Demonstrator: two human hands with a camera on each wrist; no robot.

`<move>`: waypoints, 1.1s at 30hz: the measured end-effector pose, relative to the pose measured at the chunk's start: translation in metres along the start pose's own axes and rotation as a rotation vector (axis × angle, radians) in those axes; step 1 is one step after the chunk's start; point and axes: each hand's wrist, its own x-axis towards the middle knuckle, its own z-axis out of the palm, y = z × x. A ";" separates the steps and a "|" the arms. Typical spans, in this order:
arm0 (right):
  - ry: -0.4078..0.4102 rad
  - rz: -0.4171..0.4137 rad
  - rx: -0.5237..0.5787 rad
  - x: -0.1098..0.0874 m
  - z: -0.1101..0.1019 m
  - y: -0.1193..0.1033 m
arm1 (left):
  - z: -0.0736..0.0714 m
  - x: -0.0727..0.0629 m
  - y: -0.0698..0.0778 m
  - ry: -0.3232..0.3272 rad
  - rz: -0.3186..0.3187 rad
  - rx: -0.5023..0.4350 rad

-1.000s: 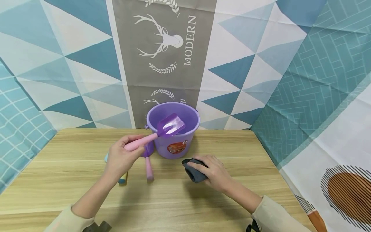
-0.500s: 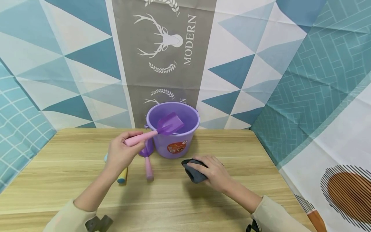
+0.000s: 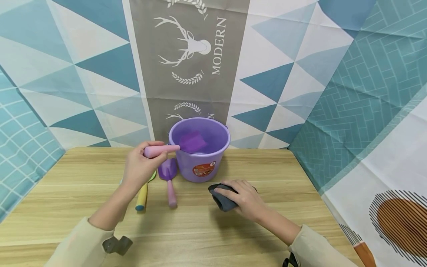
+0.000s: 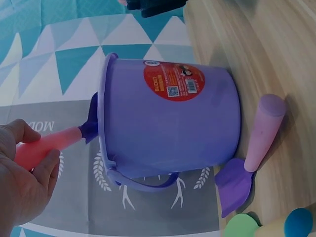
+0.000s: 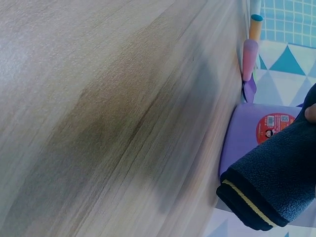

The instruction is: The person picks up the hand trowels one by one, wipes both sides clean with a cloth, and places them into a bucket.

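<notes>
"What does the left hand (image 3: 139, 166) have?"
"Thumb and fingers pinch a small pink-handled, purple-bladed shovel (image 3: 162, 150), its blade at the mouth of an upright lilac plastic bucket (image 3: 182, 166)."
"And the right hand (image 3: 245, 199)?"
"Gripping a folded dark blue-grey cloth (image 3: 224, 199) above the wood-grain table (image 3: 207, 233), near the bucket."
"Nearby?"
"A second pink-and-purple shovel (image 3: 171, 191) lies just beside the bucket."

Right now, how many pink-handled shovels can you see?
2. One shovel is in the left hand, its blade at the mouth of the bucket; the other shovel lies on the table beside the bucket. More could be hidden behind it.
</notes>
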 end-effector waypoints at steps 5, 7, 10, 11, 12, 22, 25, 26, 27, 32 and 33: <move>-0.009 0.002 -0.001 0.000 0.000 0.000 | 0.001 0.007 0.002 0.015 0.012 0.033; -0.011 0.001 -0.003 -0.001 0.001 0.000 | 0.001 0.010 0.003 0.013 0.020 0.043; -0.015 -0.003 -0.005 -0.001 0.001 0.001 | 0.003 0.014 0.004 0.004 0.029 0.033; -0.017 -0.003 -0.007 -0.001 0.002 0.001 | 0.003 0.016 0.005 0.001 0.031 0.030; -0.019 -0.004 -0.007 -0.002 0.002 0.001 | 0.004 0.017 0.005 -0.002 0.033 0.026; -0.029 -0.011 -0.004 -0.002 0.003 0.000 | 0.011 0.029 0.006 -0.015 0.078 -0.030; -0.028 -0.011 -0.004 -0.002 0.003 0.000 | 0.012 0.032 0.006 -0.024 0.071 -0.032; -0.028 -0.010 -0.005 -0.001 0.003 0.000 | 0.013 0.033 0.005 -0.027 0.064 -0.029; -0.027 -0.010 -0.005 -0.001 0.003 0.000 | 0.014 0.034 0.005 -0.031 0.055 -0.030; -0.022 -0.016 -0.008 -0.001 0.003 0.000 | 0.017 0.037 0.003 -0.063 0.034 -0.054; -0.022 -0.018 -0.008 -0.001 0.004 0.000 | 0.018 0.038 0.003 -0.066 0.033 -0.060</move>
